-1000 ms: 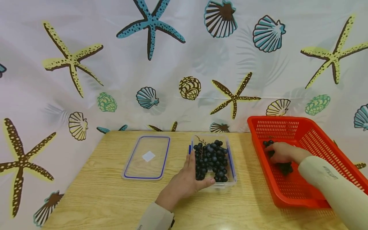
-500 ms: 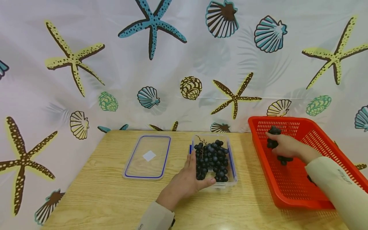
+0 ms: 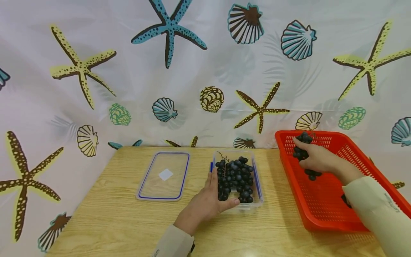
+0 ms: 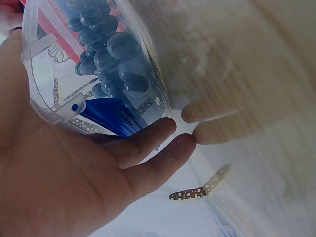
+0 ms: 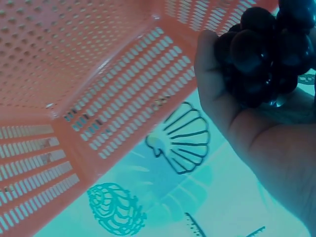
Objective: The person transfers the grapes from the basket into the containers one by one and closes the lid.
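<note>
My right hand (image 3: 316,157) holds a bunch of dark grapes (image 3: 300,153) over the left part of the red basket (image 3: 321,228). In the right wrist view the grapes (image 5: 252,49) sit against the palm, with the thumb beside them. My left hand (image 3: 205,201) rests against a clear plastic container (image 3: 253,206) filled with more dark grapes (image 3: 236,175). Its fingers lie straight along the left wall, and the thumb is at the front rim. The left wrist view shows the fingertips (image 4: 165,127) low by the tabletop, beside the container's blue clip (image 4: 113,116).
A clear lid (image 3: 162,194) with a blue seal lies on the wooden table (image 3: 128,228), left of the container. A small dark bunch (image 3: 346,200) shows in the basket, partly behind the right sleeve. A patterned curtain (image 3: 192,78) hangs along the table's back edge.
My right hand has lifted the bunch of grapes from the basket's floor, up and toward its back left rim. The left hand stays at the container.
</note>
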{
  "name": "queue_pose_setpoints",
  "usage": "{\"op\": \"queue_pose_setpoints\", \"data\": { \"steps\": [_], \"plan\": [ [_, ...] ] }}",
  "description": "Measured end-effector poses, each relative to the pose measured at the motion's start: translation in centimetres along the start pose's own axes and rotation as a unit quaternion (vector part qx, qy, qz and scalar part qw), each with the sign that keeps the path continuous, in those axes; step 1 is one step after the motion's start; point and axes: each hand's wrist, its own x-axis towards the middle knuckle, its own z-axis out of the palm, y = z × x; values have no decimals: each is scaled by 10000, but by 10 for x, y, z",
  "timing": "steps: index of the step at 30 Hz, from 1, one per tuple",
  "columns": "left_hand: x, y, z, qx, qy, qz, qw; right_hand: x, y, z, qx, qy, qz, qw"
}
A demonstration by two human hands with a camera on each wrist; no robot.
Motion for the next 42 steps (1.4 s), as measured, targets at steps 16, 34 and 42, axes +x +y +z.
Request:
{"op": "queue_pose_setpoints", "data": {
  "steps": [16, 34, 42],
  "plan": [
    [-2, -3, -1, -23, -1, -45, 10000, -8, -61, 9, 67, 442, -738, 9963],
    [-2, -1, 0, 34, 38, 22, 10000, -4, -107, 33, 295, 298, -1156, 9924],
    [-2, -2, -1, -16, 2, 106, 9999, 1, -124, 50, 276, 249, -1306, 9907]
  ]
}}
